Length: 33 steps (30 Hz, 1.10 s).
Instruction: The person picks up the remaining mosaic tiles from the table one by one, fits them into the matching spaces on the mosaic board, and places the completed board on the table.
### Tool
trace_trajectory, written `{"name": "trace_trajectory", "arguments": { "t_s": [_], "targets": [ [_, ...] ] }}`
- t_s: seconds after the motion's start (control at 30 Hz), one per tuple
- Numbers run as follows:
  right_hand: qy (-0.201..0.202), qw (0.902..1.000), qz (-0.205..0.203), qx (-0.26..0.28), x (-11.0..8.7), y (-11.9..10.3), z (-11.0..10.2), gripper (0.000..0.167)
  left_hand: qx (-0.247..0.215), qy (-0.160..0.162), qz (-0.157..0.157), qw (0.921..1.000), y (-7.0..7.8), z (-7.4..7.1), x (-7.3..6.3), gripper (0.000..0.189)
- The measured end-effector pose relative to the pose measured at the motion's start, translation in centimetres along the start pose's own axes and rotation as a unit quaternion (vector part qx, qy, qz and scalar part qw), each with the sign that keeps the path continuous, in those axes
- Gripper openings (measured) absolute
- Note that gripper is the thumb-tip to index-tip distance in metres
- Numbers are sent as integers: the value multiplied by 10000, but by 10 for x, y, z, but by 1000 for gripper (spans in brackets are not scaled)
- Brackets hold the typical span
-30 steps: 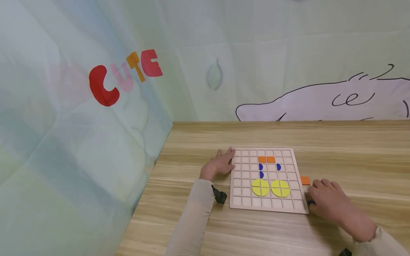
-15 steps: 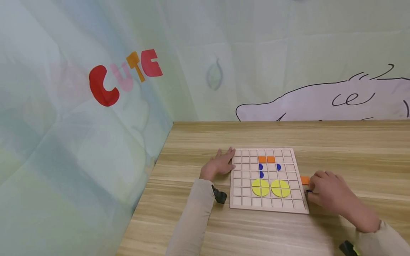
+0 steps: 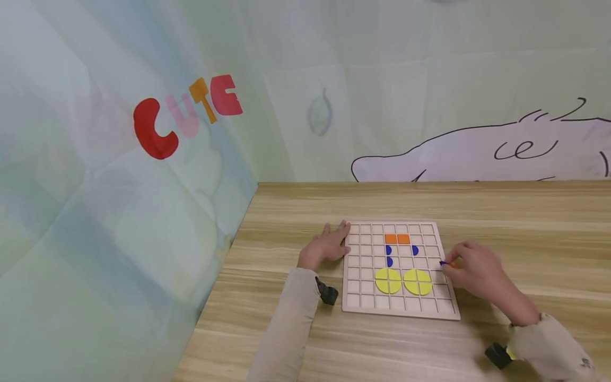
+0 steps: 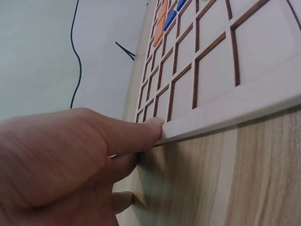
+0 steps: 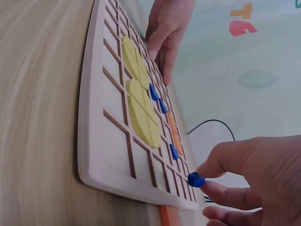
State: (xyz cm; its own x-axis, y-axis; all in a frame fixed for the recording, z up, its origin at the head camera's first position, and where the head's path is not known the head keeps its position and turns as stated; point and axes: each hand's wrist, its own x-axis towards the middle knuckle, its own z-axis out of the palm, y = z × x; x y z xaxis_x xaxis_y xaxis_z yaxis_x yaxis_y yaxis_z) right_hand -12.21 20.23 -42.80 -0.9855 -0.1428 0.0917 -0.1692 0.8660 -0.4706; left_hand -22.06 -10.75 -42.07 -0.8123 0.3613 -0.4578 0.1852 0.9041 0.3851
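A pale wooden grid board (image 3: 355, 303) lies on the table. My left hand (image 3: 326, 248) rests at its left edge, the thumb (image 4: 141, 134) on the rim in the left wrist view. My right hand (image 3: 477, 270) pinches a small blue half-round tile (image 5: 195, 179) between thumb and index finger, over the board's right edge. Set in the grid are two orange squares (image 3: 397, 239), three blue half-round tiles (image 3: 390, 261) and two yellow circles (image 3: 388, 280) made of quarter tiles.
An orange tile (image 5: 170, 215) lies beside the board's right edge, mostly covered by the right hand in the head view. The wood-grain table (image 3: 296, 207) meets a printed cloth backdrop (image 3: 296, 127) behind and at left.
My right hand has lifted the blue half-round tile from beside the board and carried it up and left to the board's right edge. The left hand has stayed put.
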Motion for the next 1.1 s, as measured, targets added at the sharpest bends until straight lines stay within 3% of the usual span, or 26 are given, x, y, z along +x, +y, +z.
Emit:
{"name": "trace_trajectory", "arguments": {
  "t_s": [0.4,0.63,0.87,1.1],
  "targets": [
    [235,9983,428,320,18,-18,24,11,-66,-30,43,10000,0,-2,-2,63],
    [170,9973,654,288,22,-27,36,13,-74,-54,71,9999,1,-3,-4,63],
    [250,9976,640,-9,21,-32,38,13,-93,-23,98,9999,2,-2,-3,62],
    [308,9985,450,37,18,-30,36,13,-77,-34,99,9999,0,-2,-2,63]
  ]
}}
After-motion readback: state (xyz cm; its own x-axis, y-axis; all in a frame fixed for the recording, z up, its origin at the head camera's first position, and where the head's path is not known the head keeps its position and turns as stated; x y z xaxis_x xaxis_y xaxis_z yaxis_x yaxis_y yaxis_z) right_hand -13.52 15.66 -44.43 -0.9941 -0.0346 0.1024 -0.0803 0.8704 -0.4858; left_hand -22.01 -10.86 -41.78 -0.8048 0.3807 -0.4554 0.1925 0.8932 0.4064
